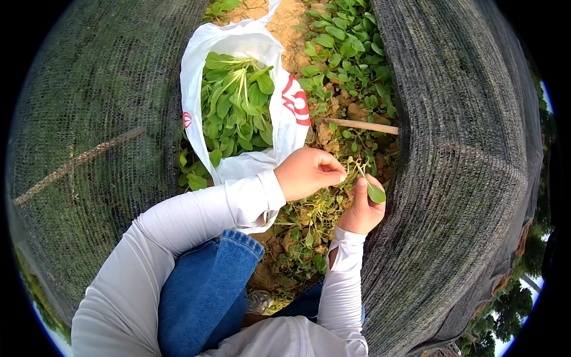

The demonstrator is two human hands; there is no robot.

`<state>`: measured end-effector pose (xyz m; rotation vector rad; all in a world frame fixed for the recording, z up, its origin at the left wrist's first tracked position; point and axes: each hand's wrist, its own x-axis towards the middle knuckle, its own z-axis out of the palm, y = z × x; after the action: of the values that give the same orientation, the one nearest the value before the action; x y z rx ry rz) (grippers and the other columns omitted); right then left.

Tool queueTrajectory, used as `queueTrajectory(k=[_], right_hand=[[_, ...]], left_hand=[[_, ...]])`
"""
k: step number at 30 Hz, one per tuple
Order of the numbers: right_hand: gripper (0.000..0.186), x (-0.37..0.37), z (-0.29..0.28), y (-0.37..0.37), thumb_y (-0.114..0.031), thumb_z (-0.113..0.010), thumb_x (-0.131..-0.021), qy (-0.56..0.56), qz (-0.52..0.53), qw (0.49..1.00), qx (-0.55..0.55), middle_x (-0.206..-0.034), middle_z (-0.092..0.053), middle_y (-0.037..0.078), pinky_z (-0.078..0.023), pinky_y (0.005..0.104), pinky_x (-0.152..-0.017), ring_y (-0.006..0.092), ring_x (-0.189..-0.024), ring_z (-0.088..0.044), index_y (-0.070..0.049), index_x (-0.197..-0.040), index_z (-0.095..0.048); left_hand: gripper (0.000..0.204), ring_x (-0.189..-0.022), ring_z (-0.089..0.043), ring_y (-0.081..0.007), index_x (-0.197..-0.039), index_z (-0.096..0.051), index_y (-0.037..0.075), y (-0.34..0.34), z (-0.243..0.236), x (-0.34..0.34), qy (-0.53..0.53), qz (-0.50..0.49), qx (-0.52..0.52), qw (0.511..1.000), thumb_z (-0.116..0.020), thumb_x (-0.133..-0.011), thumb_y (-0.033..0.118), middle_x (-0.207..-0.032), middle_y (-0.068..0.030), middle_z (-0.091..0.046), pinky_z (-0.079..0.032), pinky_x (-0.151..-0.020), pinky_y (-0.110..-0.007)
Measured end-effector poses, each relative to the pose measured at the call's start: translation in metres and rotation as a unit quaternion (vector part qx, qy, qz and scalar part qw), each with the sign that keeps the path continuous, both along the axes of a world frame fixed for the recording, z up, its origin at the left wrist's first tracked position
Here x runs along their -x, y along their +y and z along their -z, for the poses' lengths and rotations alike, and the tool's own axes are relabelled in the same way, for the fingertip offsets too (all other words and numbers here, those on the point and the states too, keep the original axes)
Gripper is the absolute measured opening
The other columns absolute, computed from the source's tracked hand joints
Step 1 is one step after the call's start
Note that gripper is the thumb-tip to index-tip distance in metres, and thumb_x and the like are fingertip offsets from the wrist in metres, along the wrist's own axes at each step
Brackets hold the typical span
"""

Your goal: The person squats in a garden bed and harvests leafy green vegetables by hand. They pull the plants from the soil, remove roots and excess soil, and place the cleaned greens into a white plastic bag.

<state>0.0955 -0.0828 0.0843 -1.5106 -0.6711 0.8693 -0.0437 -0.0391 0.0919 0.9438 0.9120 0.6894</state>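
In my right hand (pixel 363 208) is a small leafy green seedling (pixel 376 193), pinched between thumb and fingers with its stem pointing up and left. My left hand (pixel 310 172) is closed in a pinch just left of the stem's root end; whatever it grips, if anything, is too small to make out. Behind my left wrist stands a white plastic bag (pixel 199 65) with red markings, its mouth open. Inside it lies a heap of picked leafy greens (pixel 238 107), some with pale stems turned up.
Growing greens (pixel 348 41) cover the soil at the far right. A thin wooden stick (pixel 363 125) crosses the bed beyond my right hand. Dark shade netting rises on the left (pixel 95 107) and right (pixel 458 119). Pulled plant scraps (pixel 303 229) litter the ground below my hands.
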Motion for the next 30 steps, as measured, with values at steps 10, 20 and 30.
queueTrajectory(k=[10,20,30], right_hand=[[0.026,0.016,-0.008,-0.001,0.008,-0.059,-0.064,-0.332,-0.185,0.920,-0.094,-0.089,-0.056,0.009,-0.043,0.0276,-0.072,0.0206,-0.082,-0.054,-0.002,-0.088,-0.059],[0.014,0.012,-0.007,-0.001,-0.003,-0.051,-0.078,0.010,-0.154,0.988,0.009,-0.091,-0.052,0.006,-0.042,0.0224,-0.070,0.0109,-0.077,-0.051,0.001,-0.092,-0.054],[0.013,0.008,0.004,0.006,-0.008,-0.061,-0.074,0.086,-0.136,0.982,0.095,-0.070,-0.053,0.002,-0.040,0.0172,-0.054,0.0071,-0.058,-0.048,0.002,-0.082,-0.056]], left_hand=[[0.015,-0.061,-0.049,-0.0079,-0.080,-0.057,0.003,0.001,0.006,-0.002,-0.086,-0.086,0.209,0.970,-0.059,-0.074,0.017,-0.069,-0.0009,-0.054,-0.040,-0.054,-0.019],[0.011,-0.058,-0.047,-0.0062,-0.078,-0.056,0.004,0.005,0.011,0.004,-0.045,-0.078,0.169,0.982,-0.060,-0.072,0.012,-0.067,0.0005,-0.053,-0.037,-0.052,-0.018],[0.011,-0.060,-0.048,-0.0062,-0.077,-0.053,0.001,0.003,0.017,0.002,-0.047,-0.038,0.112,0.992,-0.058,-0.071,0.009,-0.067,-0.0008,-0.053,-0.036,-0.053,-0.018]])
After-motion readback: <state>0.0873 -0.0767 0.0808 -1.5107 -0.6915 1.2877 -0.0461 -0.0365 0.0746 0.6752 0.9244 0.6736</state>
